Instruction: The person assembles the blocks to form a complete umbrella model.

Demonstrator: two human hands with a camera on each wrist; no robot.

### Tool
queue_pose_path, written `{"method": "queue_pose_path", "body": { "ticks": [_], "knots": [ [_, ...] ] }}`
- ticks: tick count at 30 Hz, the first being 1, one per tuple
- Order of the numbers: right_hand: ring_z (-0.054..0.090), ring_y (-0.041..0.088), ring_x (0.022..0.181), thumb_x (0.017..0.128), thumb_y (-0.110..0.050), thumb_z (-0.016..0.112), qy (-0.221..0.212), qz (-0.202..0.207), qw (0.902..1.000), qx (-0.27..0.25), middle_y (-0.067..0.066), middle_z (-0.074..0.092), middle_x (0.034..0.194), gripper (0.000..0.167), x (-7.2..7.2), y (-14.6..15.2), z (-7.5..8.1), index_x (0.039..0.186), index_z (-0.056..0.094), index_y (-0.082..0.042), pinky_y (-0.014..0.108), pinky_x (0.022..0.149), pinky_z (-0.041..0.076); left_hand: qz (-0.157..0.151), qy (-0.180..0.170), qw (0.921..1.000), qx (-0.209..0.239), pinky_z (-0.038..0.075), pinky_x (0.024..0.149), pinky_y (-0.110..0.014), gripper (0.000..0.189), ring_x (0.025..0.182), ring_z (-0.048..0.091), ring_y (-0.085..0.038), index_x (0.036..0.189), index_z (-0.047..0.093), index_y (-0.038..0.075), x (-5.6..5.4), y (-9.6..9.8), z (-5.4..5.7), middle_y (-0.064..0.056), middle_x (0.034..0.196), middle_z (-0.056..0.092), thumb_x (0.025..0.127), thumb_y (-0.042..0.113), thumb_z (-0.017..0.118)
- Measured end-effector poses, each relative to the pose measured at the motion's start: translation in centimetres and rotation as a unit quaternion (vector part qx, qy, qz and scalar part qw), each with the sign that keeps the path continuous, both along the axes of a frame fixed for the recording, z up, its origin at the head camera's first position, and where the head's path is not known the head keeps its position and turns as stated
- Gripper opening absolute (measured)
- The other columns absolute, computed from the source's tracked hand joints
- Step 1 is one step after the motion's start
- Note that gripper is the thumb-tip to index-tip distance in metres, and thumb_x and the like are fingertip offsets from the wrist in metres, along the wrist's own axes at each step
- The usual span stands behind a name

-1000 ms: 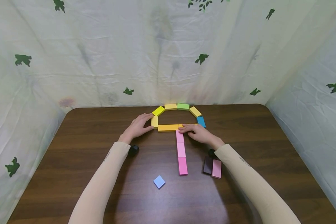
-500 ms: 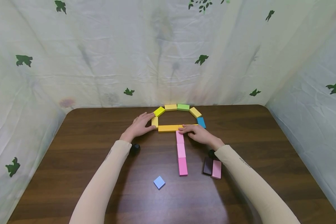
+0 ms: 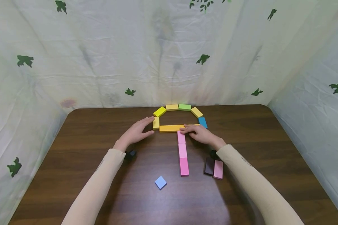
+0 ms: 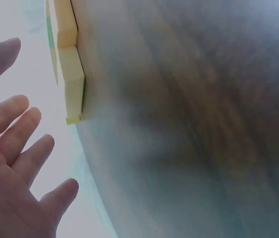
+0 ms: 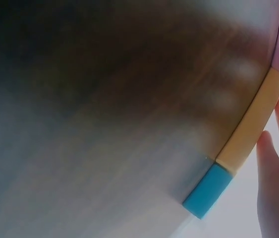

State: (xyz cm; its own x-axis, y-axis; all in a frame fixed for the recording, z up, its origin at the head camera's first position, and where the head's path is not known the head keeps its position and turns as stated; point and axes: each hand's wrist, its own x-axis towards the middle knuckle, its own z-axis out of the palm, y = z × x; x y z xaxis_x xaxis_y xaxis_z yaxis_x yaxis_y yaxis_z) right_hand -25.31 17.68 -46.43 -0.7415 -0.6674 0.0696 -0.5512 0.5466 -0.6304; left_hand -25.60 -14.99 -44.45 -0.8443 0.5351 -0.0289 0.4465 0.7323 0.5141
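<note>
In the head view, rectangular blocks form a closed arch with a straight orange base [image 3: 169,128]. A column of pink blocks [image 3: 182,150] runs from that base toward me. My left hand [image 3: 133,132], fingers spread, is beside the pale yellow block [image 3: 156,123] at the arch's left side and holds nothing; whether a fingertip touches it I cannot tell. My right hand [image 3: 201,135] rests its fingertips on the base's right orange block [image 5: 253,124], near the top pink block, partly covering both. The blue block [image 5: 208,191] adjoins that orange block's outer end.
A small light blue block [image 3: 160,182] lies by itself near the front. Right of the pink column, a black block [image 3: 209,166] and a pink block [image 3: 218,169] lie side by side. The wooden table [image 3: 87,156] ends at a hanging cloth [image 3: 107,62] behind the arch.
My left hand has drawn back slightly to the left and toward me, uncovering more of the pale yellow block. My right hand keeps its place, and the blocks look unmoved.
</note>
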Motion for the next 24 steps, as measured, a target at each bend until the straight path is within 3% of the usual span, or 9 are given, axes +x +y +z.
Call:
{"method": "queue_pose_path", "body": {
  "ticks": [13,24],
  "knots": [
    [0.042,0.023,0.131,0.09,0.008,0.047,-0.004,0.006,1.0,0.004,0.005,0.058,0.132,0.042,-0.1,0.1,0.5,0.126,0.064,-0.006,0.041,0.104,0.035,-0.054,0.006,0.9983,0.019,0.025,0.109,-0.048,0.063,0.136,0.034,-0.029,0.148,0.037,0.01,4.0,1.5,0.4,-0.01,0.149,0.039,0.093,0.029,0.063],
    [0.041,0.022,0.133,0.09,0.007,0.048,-0.021,0.004,0.9997,0.012,0.004,0.057,0.133,0.042,-0.1,0.1,0.7,0.126,0.064,-0.008,0.042,0.105,0.034,-0.06,-0.004,0.9981,0.015,0.019,0.111,-0.049,0.062,0.139,0.03,-0.027,0.147,0.039,0.009,5.1,1.6,0.0,-0.01,0.15,0.037,0.094,0.03,0.062]
  ]
}}
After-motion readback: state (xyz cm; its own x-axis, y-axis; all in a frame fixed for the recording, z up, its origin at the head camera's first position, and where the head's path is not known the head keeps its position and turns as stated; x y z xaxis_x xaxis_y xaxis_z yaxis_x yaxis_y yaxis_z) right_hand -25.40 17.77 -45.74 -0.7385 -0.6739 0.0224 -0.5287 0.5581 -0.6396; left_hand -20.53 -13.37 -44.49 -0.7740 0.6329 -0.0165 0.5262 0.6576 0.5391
